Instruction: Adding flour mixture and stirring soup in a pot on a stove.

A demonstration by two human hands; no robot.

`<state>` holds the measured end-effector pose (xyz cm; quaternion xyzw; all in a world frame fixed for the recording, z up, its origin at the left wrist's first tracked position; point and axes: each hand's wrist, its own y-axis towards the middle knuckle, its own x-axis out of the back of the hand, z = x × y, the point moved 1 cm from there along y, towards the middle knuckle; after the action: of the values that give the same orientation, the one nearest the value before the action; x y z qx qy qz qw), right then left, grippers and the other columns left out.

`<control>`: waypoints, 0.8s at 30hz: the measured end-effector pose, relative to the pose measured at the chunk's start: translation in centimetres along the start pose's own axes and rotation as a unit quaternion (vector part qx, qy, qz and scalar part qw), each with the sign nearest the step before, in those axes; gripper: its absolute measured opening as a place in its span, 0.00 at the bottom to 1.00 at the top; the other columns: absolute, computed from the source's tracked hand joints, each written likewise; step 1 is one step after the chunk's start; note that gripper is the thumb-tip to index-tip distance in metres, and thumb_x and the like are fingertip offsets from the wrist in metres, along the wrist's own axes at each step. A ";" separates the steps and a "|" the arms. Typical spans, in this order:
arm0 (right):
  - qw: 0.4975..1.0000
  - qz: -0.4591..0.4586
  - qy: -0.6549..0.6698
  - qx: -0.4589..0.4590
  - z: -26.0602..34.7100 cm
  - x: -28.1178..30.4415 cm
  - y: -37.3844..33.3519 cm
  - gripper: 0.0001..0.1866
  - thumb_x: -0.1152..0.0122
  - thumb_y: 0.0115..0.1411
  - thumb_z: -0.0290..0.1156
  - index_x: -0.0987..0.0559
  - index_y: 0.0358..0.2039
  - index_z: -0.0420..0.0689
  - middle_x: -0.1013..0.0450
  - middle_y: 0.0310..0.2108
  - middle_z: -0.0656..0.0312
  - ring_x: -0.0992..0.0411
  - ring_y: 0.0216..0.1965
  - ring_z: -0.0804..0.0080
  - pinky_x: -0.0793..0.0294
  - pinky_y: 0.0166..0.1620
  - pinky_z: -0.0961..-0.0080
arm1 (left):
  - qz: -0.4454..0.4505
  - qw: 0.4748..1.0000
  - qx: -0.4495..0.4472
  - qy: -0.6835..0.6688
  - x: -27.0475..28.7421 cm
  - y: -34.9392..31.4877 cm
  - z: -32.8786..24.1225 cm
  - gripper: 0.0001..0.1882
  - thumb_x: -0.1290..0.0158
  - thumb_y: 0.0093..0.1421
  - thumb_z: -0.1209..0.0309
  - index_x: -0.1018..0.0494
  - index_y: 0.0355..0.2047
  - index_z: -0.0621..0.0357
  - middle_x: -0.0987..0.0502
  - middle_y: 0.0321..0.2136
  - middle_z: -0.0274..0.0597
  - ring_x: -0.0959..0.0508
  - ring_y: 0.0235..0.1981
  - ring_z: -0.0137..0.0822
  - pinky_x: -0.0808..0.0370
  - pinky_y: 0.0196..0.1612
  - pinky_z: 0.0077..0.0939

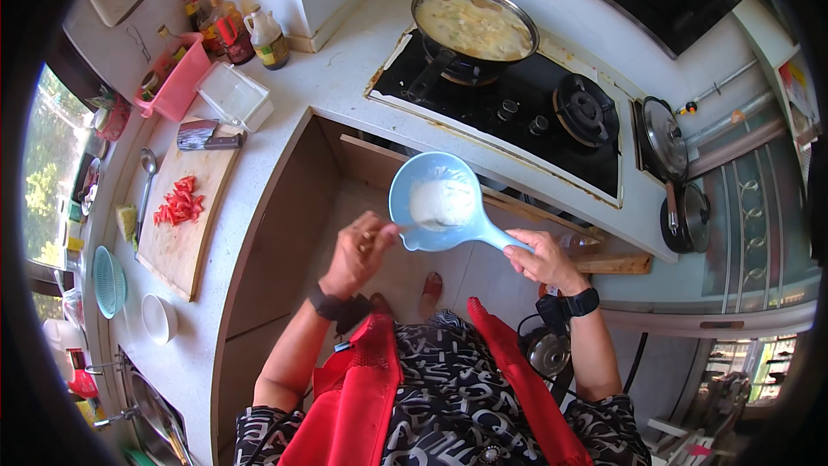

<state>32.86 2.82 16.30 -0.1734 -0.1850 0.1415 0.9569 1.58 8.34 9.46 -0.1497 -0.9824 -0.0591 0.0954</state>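
My right hand (543,260) is closed around the handle of a light blue plastic water scoop (399,194), which is held up in front of my body. White, milky stuff (442,200) lies in the bottom of the scoop. At the scoop's left rim, my left hand (358,248) is closed on a thin utensil (423,225) whose end dips into the white stuff. Blur and my fingers hide whether it is a spoon or chopsticks. Beyond the scoop, a wide pan (425,76) of pale, chunky soup sits on the left burner of the black gas stove (523,103).
At left, a wooden cutting board (177,259) bears chopped tomato (179,202) and a cleaver (210,136). A ladle (147,164), white bowl (159,318), green basket (109,282) and pink bin (177,76) stand around it. Lidded pans (687,216) hang right of the stove.
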 end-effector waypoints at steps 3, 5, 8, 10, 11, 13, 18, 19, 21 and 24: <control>0.999 0.018 0.027 -0.021 -1.5 -0.1 0.0 0.12 0.46 0.66 0.36 0.23 0.40 0.41 0.34 0.16 0.72 0.39 0.16 0.87 0.41 0.19 0.86 | -0.023 0.999 -0.043 0.004 1.3 0.4 -0.6 0.11 0.49 0.66 0.72 0.26 0.31 0.70 0.26 0.26 0.42 0.22 0.26 0.29 0.26 0.29 0.21; 0.999 0.018 0.030 -0.021 -1.4 -0.2 -0.1 0.12 0.46 0.66 0.36 0.22 0.41 0.41 0.34 0.16 0.72 0.39 0.16 0.87 0.41 0.19 0.86 | -0.015 0.999 -0.040 -0.023 1.4 0.1 -0.4 0.11 0.50 0.66 0.72 0.26 0.31 0.69 0.25 0.26 0.42 0.22 0.26 0.28 0.25 0.29 0.21; 0.999 0.022 0.027 -0.016 -0.9 -0.2 0.1 0.12 0.46 0.66 0.36 0.22 0.42 0.40 0.33 0.17 0.71 0.39 0.15 0.87 0.42 0.18 0.86 | 0.008 0.995 0.047 -0.083 2.7 0.4 2.0 0.11 0.51 0.68 0.68 0.27 0.34 0.65 0.21 0.27 0.40 0.21 0.28 0.27 0.23 0.32 0.20; 0.999 0.019 0.025 -0.015 -1.0 -0.2 0.1 0.13 0.46 0.66 0.36 0.22 0.42 0.40 0.33 0.17 0.71 0.39 0.15 0.87 0.42 0.18 0.87 | -0.063 0.992 0.032 -0.104 3.5 1.6 1.7 0.12 0.51 0.68 0.67 0.26 0.34 0.66 0.22 0.26 0.39 0.21 0.28 0.27 0.23 0.32 0.20; 0.998 0.022 0.050 -0.023 -1.1 -0.2 0.1 0.13 0.46 0.66 0.36 0.23 0.43 0.39 0.33 0.17 0.70 0.40 0.15 0.87 0.42 0.18 0.87 | -0.093 0.991 0.031 -0.091 3.7 2.1 1.3 0.12 0.51 0.68 0.68 0.26 0.35 0.65 0.22 0.26 0.38 0.21 0.28 0.27 0.23 0.33 0.20; 0.996 0.033 0.076 -0.027 -1.0 -0.5 0.4 0.13 0.45 0.66 0.36 0.23 0.43 0.39 0.33 0.17 0.70 0.40 0.15 0.86 0.43 0.18 0.87 | -0.094 0.989 0.023 -0.107 3.0 2.4 2.1 0.13 0.52 0.69 0.65 0.26 0.36 0.65 0.22 0.29 0.39 0.21 0.30 0.28 0.22 0.35 0.22; 0.997 0.016 0.071 -0.022 -1.3 -0.4 0.6 0.14 0.45 0.66 0.36 0.23 0.43 0.38 0.33 0.18 0.70 0.41 0.15 0.86 0.43 0.18 0.87 | -0.088 0.981 0.114 -0.134 3.4 1.8 2.3 0.18 0.51 0.68 0.60 0.25 0.34 0.65 0.21 0.28 0.41 0.20 0.26 0.28 0.21 0.29 0.22; 0.997 0.013 0.073 -0.023 -1.7 -0.4 0.6 0.14 0.45 0.66 0.36 0.23 0.43 0.38 0.33 0.18 0.70 0.41 0.15 0.86 0.43 0.18 0.87 | -0.103 0.983 0.095 -0.121 4.2 2.0 2.2 0.18 0.51 0.68 0.59 0.25 0.33 0.65 0.21 0.26 0.41 0.21 0.24 0.28 0.22 0.27 0.21; 0.996 0.026 0.084 -0.024 -2.1 -1.0 0.7 0.17 0.45 0.66 0.38 0.23 0.48 0.38 0.32 0.18 0.70 0.40 0.16 0.87 0.44 0.17 0.88 | -0.134 0.984 0.076 -0.085 4.1 2.6 2.1 0.17 0.52 0.68 0.61 0.25 0.34 0.65 0.21 0.27 0.40 0.20 0.26 0.28 0.21 0.30 0.22; 0.994 0.038 0.104 -0.023 -1.0 -2.1 1.4 0.17 0.45 0.66 0.37 0.23 0.48 0.38 0.32 0.18 0.69 0.40 0.16 0.87 0.43 0.17 0.87 | -0.108 0.984 0.035 -0.137 0.9 2.6 2.4 0.15 0.51 0.69 0.63 0.26 0.38 0.65 0.21 0.30 0.40 0.20 0.28 0.30 0.21 0.33 0.22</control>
<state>31.10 3.11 14.19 -0.2165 -0.0810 0.1545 0.9606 1.14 11.36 7.56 -0.0463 -0.9980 -0.0139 -0.0418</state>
